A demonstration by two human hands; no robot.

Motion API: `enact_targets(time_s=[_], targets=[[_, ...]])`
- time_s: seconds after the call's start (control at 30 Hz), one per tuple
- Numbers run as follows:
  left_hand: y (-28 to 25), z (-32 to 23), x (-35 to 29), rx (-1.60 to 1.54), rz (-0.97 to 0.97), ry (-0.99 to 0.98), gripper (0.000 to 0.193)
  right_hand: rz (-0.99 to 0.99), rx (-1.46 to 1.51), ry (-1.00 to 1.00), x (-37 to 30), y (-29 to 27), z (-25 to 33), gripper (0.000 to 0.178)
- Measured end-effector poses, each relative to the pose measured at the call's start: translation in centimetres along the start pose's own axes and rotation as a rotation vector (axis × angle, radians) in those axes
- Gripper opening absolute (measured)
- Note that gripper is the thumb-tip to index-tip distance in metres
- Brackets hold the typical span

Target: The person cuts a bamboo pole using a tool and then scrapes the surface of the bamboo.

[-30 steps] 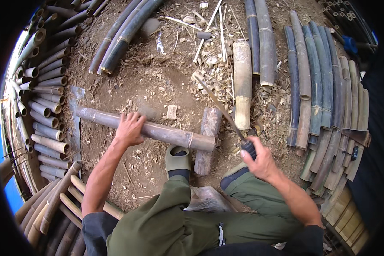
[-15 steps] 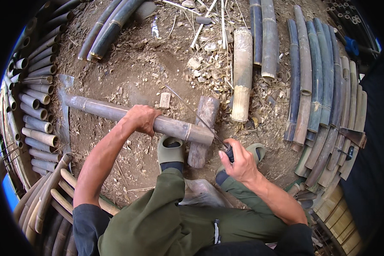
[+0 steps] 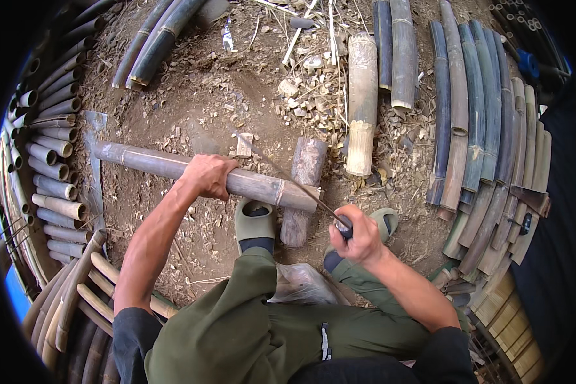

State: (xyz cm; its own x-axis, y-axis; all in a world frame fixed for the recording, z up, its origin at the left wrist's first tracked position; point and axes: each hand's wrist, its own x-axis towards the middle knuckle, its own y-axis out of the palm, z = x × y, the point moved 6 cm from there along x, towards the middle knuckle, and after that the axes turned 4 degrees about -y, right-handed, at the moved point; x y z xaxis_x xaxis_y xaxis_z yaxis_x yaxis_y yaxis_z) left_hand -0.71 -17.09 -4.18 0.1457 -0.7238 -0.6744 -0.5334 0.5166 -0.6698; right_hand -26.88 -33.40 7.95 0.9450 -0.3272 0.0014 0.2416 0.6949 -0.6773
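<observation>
A grey-brown bamboo pole (image 3: 150, 161) lies crosswise before me, its right end resting on a short wooden log (image 3: 309, 160). My left hand (image 3: 208, 176) is wrapped over the pole left of the log and holds it from above. In my right hand (image 3: 363, 237), closed around the dark handle, is a saw (image 3: 285, 174). Its long narrow blade, seen almost edge-on and blurred toward the tip, slants up and left across the pole near the right end. Whether its teeth have entered the bamboo I cannot tell.
My sandalled feet (image 3: 256, 224) stand close to the log. Thick bamboo lengths (image 3: 363, 96) lie ahead, with rows of more (image 3: 473, 109) at right. A hatchet-like blade (image 3: 530, 200) rests on them. Stacked bamboo tubes (image 3: 57, 171) line the left. Chips (image 3: 301, 102) litter the dirt.
The saw blade has shifted slightly over the pole, and its tip is now blurred. My left hand keeps its hold on the bamboo. The whole view has moved a little.
</observation>
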Motion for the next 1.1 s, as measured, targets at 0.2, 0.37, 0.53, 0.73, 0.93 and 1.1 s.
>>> enact_targets(time_s=[0.2, 0.37, 0.53, 0.73, 0.93, 1.1], targets=[[-0.2, -0.3, -0.5, -0.03, -0.04, 0.008, 0.051, 0.222, 0.014, 0.276, -0.7, 0.7, -3.1, 0.033], [0.3, -0.3, -1.0, -0.006, -0.187, 0.027, 0.054, -0.149, 0.089, -0.088, -0.1, -0.3, -0.2, 0.034], [-0.2, 0.3, -1.0, 0.07, -0.312, 0.018, 0.057, 0.264, -0.059, 0.219, 0.2, 1.8, -6.0, 0.034], [1.4, -0.4, -2.6, 0.162, -0.444, 0.017, 0.063, 0.024, 0.066, 0.03, 0.2, 0.6, -1.2, 0.031], [2.0, -0.5, -3.2, 0.19, -0.515, 0.016, 0.066, 0.299, 0.056, 0.291, 0.0, 1.1, -3.3, 0.03], [1.0, -1.6, -3.9, 0.145, -0.705, 0.07, 0.058, -0.147, 0.115, -0.112, 0.2, -0.5, 0.4, 0.032]])
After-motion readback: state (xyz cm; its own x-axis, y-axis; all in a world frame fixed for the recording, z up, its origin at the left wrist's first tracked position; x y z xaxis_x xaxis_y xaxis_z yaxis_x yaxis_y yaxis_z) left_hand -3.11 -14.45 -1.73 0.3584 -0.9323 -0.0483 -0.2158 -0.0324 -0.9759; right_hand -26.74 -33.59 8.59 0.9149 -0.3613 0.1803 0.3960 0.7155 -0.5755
